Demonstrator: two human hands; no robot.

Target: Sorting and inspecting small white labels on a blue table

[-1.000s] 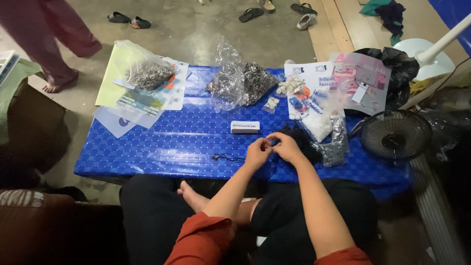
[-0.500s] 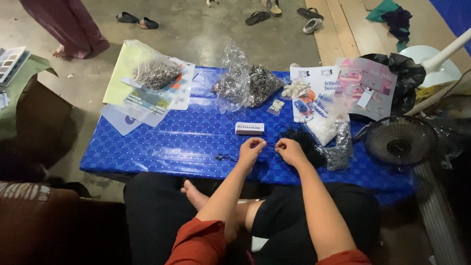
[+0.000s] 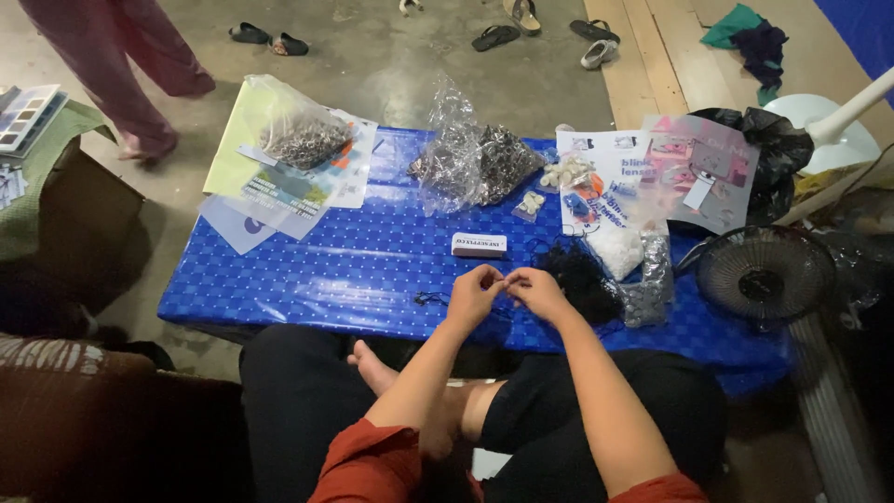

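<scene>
On the concrete floor, a blue-clothed low table; both hands' grip pinches something tiny

Rust-red short sleeves, black trousers, bare forearms and foot.

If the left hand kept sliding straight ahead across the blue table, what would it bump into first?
Probably the small white rectangular box. The left hand points away from the person over the blue checked tablecloth, and that box lies just beyond its fingertips, slightly to the right. Depth is hard to judge, so it might narrowly miss.
</scene>
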